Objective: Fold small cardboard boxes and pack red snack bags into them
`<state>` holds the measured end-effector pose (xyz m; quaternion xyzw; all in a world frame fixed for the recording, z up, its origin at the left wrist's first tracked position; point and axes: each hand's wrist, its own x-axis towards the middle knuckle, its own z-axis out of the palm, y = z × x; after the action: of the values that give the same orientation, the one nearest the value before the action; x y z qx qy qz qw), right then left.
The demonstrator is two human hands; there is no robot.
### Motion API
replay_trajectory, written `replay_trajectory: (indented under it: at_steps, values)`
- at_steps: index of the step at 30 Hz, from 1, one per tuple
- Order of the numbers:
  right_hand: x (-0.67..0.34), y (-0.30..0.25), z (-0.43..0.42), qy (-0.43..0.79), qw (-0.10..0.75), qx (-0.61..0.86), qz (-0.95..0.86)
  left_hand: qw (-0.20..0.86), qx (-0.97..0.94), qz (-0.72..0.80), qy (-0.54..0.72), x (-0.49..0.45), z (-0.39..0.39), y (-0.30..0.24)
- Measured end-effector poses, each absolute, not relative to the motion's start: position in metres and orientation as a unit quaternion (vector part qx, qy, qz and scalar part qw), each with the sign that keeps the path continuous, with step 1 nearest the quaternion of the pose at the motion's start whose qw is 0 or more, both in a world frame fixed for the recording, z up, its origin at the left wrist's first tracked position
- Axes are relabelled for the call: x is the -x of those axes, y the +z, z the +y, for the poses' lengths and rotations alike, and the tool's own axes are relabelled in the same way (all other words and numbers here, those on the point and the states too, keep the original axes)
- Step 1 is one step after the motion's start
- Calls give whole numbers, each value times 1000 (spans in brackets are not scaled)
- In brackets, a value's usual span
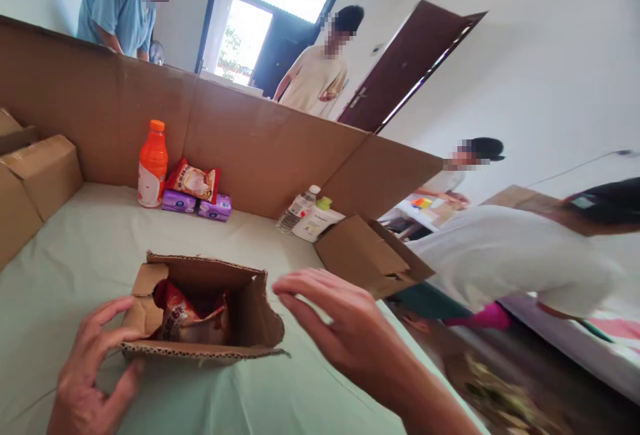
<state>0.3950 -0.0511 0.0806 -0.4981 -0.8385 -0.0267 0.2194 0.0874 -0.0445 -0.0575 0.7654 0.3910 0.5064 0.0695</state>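
A small open cardboard box (pixel 240 355) stands on the green cloth in front of me, with a flap (pixel 140 315) folded on its left side. Inside it lies a red and white snack packet (pixel 195 321), partly hidden by the front wall. My left hand (pixel 95 361) holds the box's front left corner, its fingers at the flap and its thumb near the front wall. Beside the box's right edge, my right hand (pixel 335 315) is open, fingers stretched toward the box, with nothing in it.
Along a tall cardboard partition (pixel 240 128) stand an orange bottle (pixel 153 161), another snack packet (pixel 195 180) on purple tissue packs (pixel 215 208), a clear bottle (pixel 299 209) and a white pouch (pixel 315 223). Cardboard boxes (pixel 50 168) (pixel 360 255) flank the cloth (pixel 200 395). Several people are around.
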Motion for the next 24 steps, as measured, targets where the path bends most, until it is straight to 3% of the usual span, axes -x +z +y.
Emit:
replay_trajectory:
  at_steps: [3,12,15,19,24]
  values:
    - [-423,63,-74,-18,279,549,-788,83,-769,383,505,-86,-41,-53]
    - [-407,15,-68,181,163,479,-843,97,-775,438,446,-92,-32,-44]
    - [-415,19,-62,154,214,470,-842,99,-778,451,426,-90,-29,-40]
    - [-421,22,-48,20,331,469,-818,88,-755,505,408,-94,-22,-35]
    - [-404,4,-34,29,280,461,-841,44,-749,501,431,-100,-17,-40]
